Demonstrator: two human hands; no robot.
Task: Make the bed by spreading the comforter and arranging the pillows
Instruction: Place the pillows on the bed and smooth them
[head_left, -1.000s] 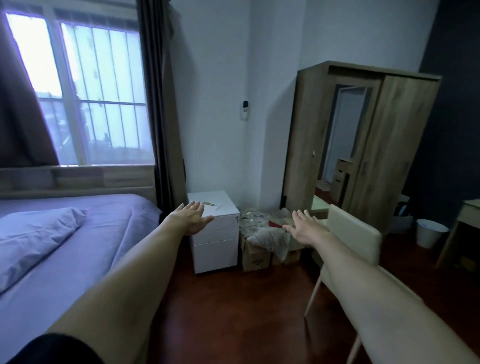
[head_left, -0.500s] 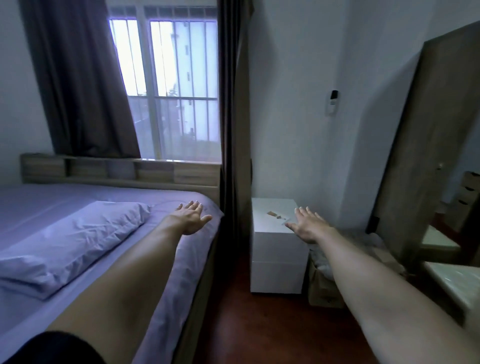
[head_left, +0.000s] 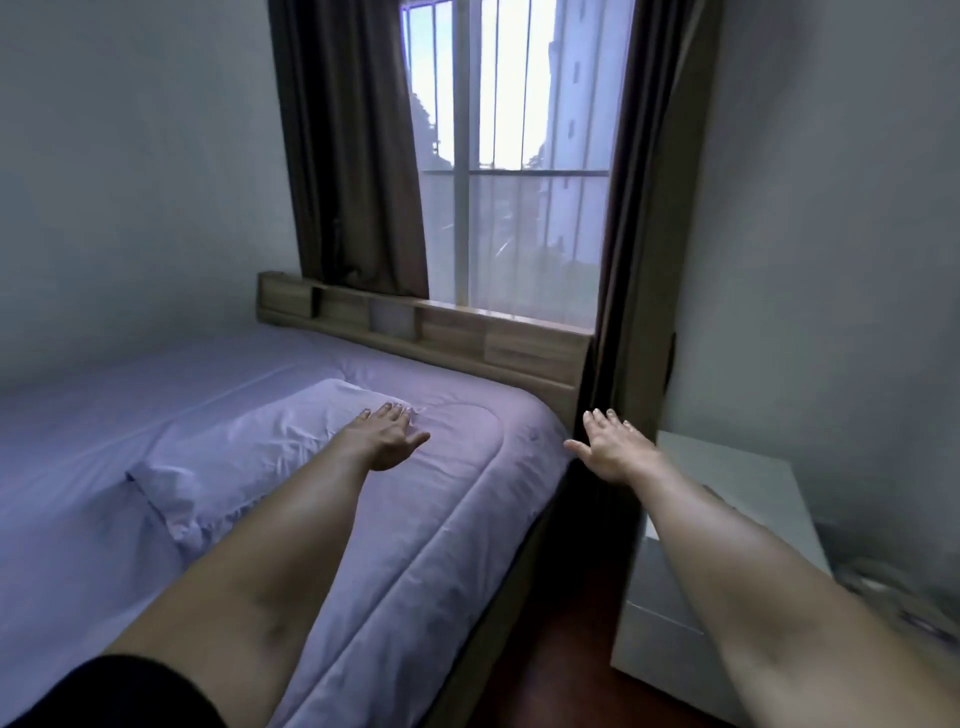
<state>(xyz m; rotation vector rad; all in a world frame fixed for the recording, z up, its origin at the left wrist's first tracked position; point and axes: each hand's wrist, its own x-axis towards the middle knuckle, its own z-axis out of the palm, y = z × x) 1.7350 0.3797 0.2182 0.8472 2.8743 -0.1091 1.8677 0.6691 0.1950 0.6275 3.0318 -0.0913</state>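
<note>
Both open: left hand (head_left: 385, 439) perhaps touching pillow (head_left: 249, 457), right hand (head_left: 608, 448) beside bed (head_left: 467, 519)

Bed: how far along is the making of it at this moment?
Done: the comforter lies spread flat to the bed's edge. In hand: nothing is gripped; the left hand is open over the pillow corner, the right hand open past the bed's edge. Left: the one visible pillow lies askew, away from the headboard.

Your left forearm (head_left: 291, 525) hides the pillow's (head_left: 249, 457) near corner; the bed (head_left: 441, 519) runs off-frame left; clutter (head_left: 893, 592) beside the nightstand (head_left: 748, 499) is blurred.
</note>
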